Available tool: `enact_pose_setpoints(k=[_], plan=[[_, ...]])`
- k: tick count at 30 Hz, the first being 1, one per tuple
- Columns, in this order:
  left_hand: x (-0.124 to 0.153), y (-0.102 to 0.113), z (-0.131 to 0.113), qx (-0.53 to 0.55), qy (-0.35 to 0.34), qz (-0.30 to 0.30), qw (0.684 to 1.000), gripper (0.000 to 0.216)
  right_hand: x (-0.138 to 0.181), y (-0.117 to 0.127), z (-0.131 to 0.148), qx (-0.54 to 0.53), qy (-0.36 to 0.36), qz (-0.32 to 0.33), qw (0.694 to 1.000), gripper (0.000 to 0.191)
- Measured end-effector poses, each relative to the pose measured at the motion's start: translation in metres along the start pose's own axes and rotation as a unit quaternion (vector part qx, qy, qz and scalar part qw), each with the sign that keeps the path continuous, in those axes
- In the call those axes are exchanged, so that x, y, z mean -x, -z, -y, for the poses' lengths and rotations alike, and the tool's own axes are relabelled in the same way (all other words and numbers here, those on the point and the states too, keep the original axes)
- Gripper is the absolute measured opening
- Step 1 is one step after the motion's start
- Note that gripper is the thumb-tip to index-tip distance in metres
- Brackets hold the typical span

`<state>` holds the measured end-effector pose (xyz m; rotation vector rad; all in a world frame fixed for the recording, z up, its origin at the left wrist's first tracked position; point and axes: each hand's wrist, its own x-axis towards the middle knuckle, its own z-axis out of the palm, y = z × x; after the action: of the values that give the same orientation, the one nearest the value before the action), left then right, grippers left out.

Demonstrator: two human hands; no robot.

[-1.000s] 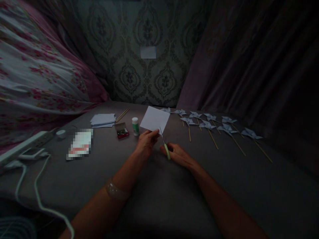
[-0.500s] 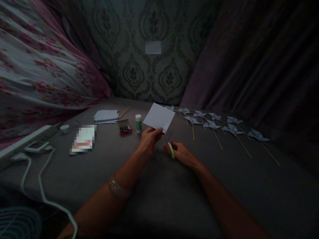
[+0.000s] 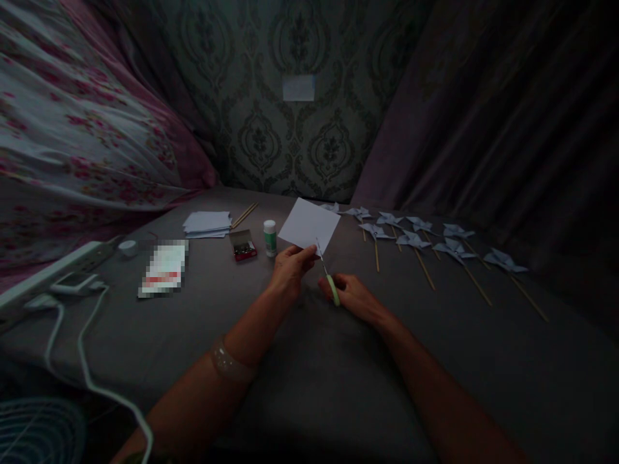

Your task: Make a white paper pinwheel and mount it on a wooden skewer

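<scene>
The left hand (image 3: 290, 270) pinches a white paper square (image 3: 309, 225) by its lower corner. The right hand (image 3: 353, 296) grips green-handled scissors (image 3: 327, 274), blades at the paper's edge.

No writing, number or brand can be read anywhere in the dim view. The flat packet (image 3: 163, 269) is blurred into blocks, showing only white with a red band. The small bottle (image 3: 269, 237) has a green label, too small and dark to make out. The sheet of paper (image 3: 309, 225) shows a plain white face.
</scene>
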<state>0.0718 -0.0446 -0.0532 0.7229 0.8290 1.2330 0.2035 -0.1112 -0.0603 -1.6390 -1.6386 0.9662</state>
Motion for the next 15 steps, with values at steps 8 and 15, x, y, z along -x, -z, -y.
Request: enact_pose_setpoints(k=[8,15], plan=[[-0.0003,-0.0003,-0.0007,-0.004,0.002,-0.003,1.000,0.020,0.0004,-0.0007,0.0009,-0.009,-0.004,-0.011,1.000,0.048],[-0.0003,-0.0001,-0.0020,-0.004,0.004,-0.011,1.000,0.018,-0.0016,-0.0018,-0.0032,-0.026,-0.004,-0.017,0.999,0.046]])
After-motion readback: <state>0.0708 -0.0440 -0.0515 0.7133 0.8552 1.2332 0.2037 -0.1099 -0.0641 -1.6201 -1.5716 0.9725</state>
